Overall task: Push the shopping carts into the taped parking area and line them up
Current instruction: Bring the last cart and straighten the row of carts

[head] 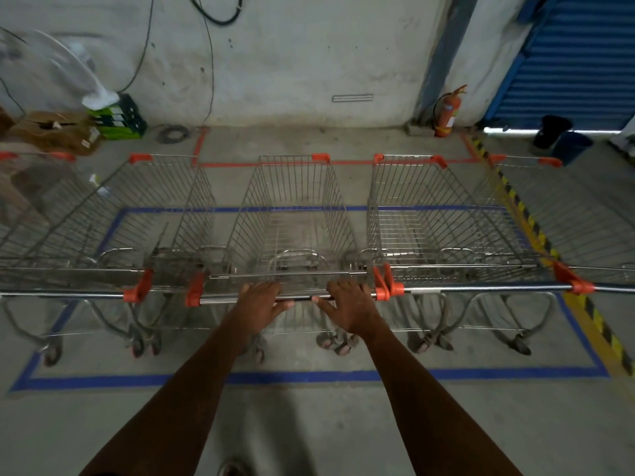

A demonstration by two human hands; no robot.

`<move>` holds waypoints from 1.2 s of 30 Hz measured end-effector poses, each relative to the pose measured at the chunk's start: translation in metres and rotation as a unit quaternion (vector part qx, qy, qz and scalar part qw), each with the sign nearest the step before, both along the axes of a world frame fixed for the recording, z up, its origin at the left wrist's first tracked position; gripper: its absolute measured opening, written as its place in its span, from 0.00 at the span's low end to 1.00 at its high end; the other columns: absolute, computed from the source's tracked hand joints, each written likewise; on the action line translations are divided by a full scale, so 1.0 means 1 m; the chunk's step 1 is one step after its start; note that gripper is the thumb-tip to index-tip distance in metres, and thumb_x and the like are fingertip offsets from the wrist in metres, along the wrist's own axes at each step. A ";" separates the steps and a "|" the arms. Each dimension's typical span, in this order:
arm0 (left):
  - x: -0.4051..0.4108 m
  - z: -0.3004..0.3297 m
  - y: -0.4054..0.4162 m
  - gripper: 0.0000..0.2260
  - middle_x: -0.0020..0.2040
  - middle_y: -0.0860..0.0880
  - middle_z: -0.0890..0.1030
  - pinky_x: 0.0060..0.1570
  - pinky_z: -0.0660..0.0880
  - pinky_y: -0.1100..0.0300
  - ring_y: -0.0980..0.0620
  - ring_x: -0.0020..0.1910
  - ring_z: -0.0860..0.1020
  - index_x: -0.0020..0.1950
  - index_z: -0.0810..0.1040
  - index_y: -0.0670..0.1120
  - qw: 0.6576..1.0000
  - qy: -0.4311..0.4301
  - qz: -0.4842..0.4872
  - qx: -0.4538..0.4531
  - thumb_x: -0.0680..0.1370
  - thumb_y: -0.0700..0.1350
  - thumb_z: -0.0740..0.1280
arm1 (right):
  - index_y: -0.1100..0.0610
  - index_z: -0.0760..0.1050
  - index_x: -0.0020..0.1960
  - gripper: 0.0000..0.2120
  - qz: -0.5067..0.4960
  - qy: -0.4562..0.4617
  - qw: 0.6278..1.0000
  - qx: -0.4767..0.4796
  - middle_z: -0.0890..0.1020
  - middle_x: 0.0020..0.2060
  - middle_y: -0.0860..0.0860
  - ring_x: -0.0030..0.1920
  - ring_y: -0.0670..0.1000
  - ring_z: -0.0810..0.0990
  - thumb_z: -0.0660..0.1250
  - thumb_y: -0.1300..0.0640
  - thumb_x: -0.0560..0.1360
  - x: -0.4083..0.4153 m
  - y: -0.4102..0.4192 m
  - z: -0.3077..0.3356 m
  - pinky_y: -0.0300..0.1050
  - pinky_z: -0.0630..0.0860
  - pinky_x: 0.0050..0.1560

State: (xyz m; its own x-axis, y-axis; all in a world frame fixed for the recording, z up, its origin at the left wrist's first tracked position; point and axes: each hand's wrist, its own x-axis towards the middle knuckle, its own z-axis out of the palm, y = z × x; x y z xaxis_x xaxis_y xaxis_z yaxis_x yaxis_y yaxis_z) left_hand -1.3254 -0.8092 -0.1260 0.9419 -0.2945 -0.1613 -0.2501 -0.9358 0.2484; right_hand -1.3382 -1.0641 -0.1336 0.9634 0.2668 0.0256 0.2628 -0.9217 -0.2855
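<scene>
1. Head view counts five shopping carts side by side; the middle cart stands inside the blue tape rectangle.
2. Left hand and right hand rest on its handle bar, fingers curled loosely over it, thumbs beneath.
3. One fire extinguisher stands by the far wall.

carts silver, orange corners | tape blue | shutter blue

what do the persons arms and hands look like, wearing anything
Both forearms are bare up to the frame's bottom edge: no sleeves show. The left hand and right hand have no gloves, and no watch, ring or wristband is visible.
</scene>
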 end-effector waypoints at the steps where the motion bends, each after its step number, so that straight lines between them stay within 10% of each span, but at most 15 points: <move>1: 0.001 0.001 0.002 0.28 0.60 0.49 0.78 0.58 0.63 0.48 0.47 0.61 0.75 0.62 0.73 0.51 1.000 0.003 -0.002 -0.012 0.76 0.72 0.55 | 0.51 0.75 0.55 0.29 -0.016 0.001 1.000 0.005 0.81 0.54 0.51 0.58 0.55 0.77 0.50 0.28 0.79 0.000 0.004 0.004 0.57 0.68 0.62; 8: 0.005 0.018 0.048 0.26 0.64 0.53 0.70 0.63 0.68 0.45 0.50 0.67 0.69 0.68 0.67 0.56 0.989 0.004 -0.041 -0.145 0.75 0.64 0.68 | 0.53 0.81 0.46 0.39 -0.082 -0.012 0.994 -0.074 0.85 0.46 0.53 0.51 0.55 0.83 0.40 0.28 0.80 0.012 0.048 0.027 0.56 0.69 0.60; 21: -0.025 0.026 0.312 0.36 0.76 0.43 0.64 0.69 0.63 0.44 0.42 0.72 0.65 0.79 0.60 0.46 0.997 -0.060 0.028 -0.029 0.75 0.52 0.71 | 0.52 0.77 0.60 0.20 0.073 -0.101 0.992 -0.029 0.81 0.53 0.51 0.55 0.55 0.78 0.55 0.41 0.80 0.031 0.317 0.043 0.53 0.68 0.57; 36: 0.028 -0.001 0.437 0.13 0.46 0.47 0.83 0.51 0.76 0.48 0.42 0.47 0.81 0.48 0.78 0.49 0.997 -0.069 0.001 0.037 0.75 0.55 0.60 | 0.54 0.78 0.57 0.16 0.239 -0.043 0.970 -0.025 0.82 0.51 0.54 0.51 0.57 0.80 0.67 0.45 0.74 0.064 0.503 0.020 0.52 0.73 0.53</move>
State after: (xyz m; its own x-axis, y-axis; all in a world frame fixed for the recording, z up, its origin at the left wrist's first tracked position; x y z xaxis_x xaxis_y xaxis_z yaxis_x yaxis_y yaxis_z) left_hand -1.2977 -0.3725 -0.1268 0.9572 -0.2850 -0.0505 -0.2756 -0.9507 0.1422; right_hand -1.2740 -0.5609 -0.1138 0.7242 0.6854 0.0755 0.6843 -0.7007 -0.2017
